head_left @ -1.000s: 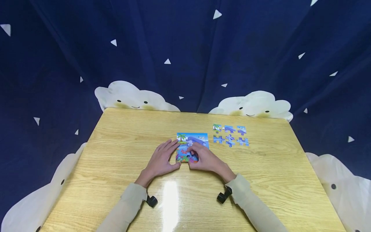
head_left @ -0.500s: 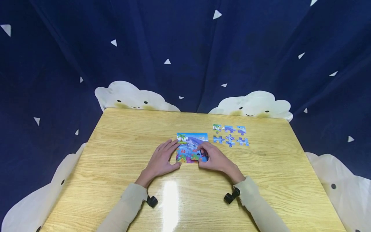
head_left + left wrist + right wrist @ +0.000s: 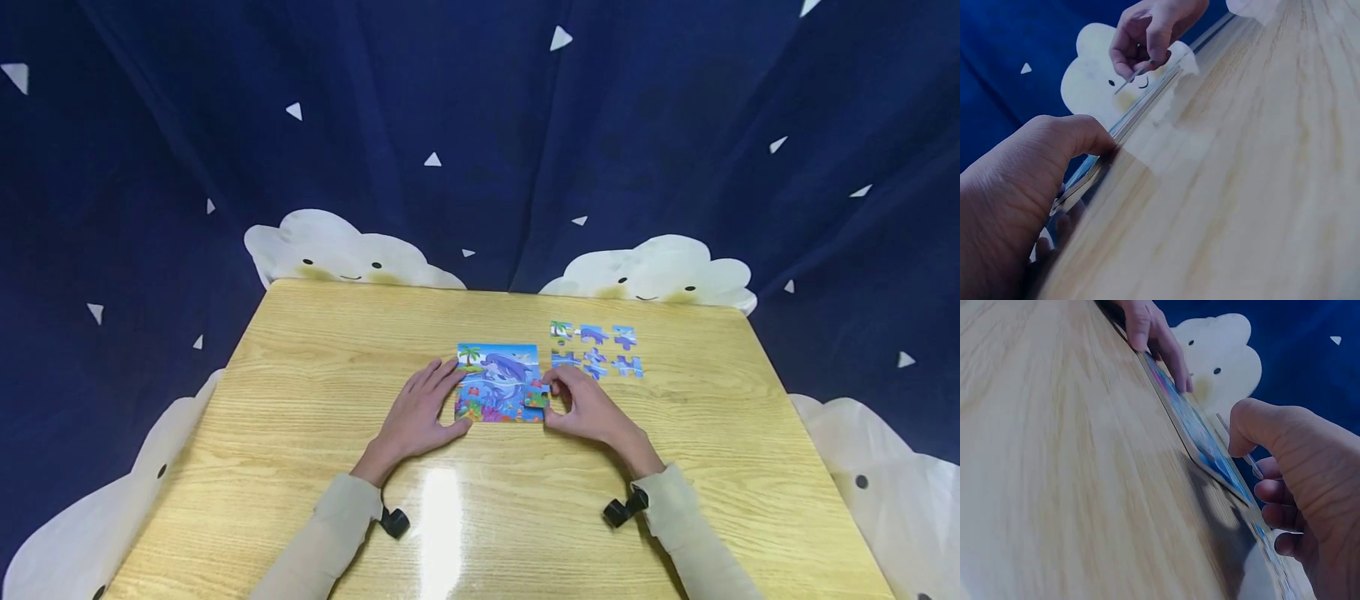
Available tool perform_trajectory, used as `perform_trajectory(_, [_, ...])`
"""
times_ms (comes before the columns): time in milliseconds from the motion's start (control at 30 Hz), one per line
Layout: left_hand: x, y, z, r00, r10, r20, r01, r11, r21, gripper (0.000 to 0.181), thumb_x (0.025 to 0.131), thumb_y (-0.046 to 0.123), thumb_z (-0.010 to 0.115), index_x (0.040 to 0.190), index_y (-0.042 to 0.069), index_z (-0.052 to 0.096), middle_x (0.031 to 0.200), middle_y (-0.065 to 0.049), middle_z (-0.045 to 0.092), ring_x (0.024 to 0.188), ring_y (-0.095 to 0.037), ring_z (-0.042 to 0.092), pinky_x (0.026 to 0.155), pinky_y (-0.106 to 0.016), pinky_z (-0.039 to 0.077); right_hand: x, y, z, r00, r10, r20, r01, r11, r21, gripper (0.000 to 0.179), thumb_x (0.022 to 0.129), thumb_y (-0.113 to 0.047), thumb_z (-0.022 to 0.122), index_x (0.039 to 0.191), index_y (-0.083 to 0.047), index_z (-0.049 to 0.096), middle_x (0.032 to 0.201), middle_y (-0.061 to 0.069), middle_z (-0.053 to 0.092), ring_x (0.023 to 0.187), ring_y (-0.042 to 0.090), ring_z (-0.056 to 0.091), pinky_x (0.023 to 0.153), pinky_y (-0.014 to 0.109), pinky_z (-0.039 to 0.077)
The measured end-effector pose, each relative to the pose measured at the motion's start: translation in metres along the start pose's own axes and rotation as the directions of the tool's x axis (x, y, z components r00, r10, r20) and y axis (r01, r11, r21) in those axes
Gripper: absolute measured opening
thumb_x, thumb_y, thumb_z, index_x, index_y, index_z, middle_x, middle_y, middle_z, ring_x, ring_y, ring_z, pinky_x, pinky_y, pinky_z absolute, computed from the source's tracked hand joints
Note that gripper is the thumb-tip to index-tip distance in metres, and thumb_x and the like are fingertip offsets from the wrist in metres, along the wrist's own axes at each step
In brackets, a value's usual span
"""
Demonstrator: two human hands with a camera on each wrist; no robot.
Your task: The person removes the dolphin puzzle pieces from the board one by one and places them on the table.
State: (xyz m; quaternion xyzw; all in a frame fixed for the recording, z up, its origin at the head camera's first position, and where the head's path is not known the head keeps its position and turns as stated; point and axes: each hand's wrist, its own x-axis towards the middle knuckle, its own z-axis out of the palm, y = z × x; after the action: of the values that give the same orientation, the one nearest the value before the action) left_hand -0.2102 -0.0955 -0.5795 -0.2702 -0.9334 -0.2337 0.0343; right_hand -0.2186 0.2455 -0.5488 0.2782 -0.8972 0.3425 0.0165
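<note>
A puzzle board [image 3: 504, 369] with a dolphin and sea picture lies mid-table in the head view. My left hand [image 3: 420, 412] rests at its left side, fingers extended along the left edge and thumb touching the near left corner. In the left wrist view, that thumb [image 3: 1094, 134] presses against the board's edge. Between thumb and fingertips my right hand [image 3: 588, 406] pinches a small puzzle piece [image 3: 535, 395] with green and red on it, tilted over the board's right edge. From the right wrist view the piece [image 3: 1223, 422] appears edge-on, raised above the board.
Several loose puzzle pieces [image 3: 595, 360] lie in two rows behind the right hand, past the board's right side. The wooden table [image 3: 337, 333] meets a dark blue curtain [image 3: 480, 125] with white clouds at its back and sides.
My right hand has moved right across the board with the piece in its pinch, from the lower middle to the right edge, uncovering the picture. The left hand has stayed nearly still.
</note>
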Motion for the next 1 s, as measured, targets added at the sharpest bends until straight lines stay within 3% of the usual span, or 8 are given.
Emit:
perform_trajectory(433, [-0.001,0.000,0.002,1.000,-0.001,-0.009,0.001,1.000,0.011,0.087,0.089,0.066,0.060,0.162,0.022,0.040,0.170,-0.003,0.032,0.159,-0.033,0.022,0.125,-0.057,0.020,-0.016,0.018,-0.018,0.998,0.048,-0.038,-0.048,0.999,-0.009,0.036,0.077,-0.010,0.076,0.111,-0.008,0.066,0.088,0.008,0.058,0.072,0.018,0.051,0.062,0.025,0.043])
perform_trajectory(1000, [0.000,0.000,0.002,1.000,-0.007,-0.004,0.007,1.000,0.015,0.088,0.090,0.068,0.058,0.163,0.024,0.039,0.170,-0.002,0.032,0.159,-0.032,0.022,0.125,-0.055,0.019,-0.021,0.029,-0.021,0.996,0.086,-0.030,-0.087,0.995,-0.037,0.034,0.078,-0.008,0.076,0.111,-0.008,0.069,0.084,0.004,0.056,0.068,0.018,0.049,0.060,0.025,0.041])
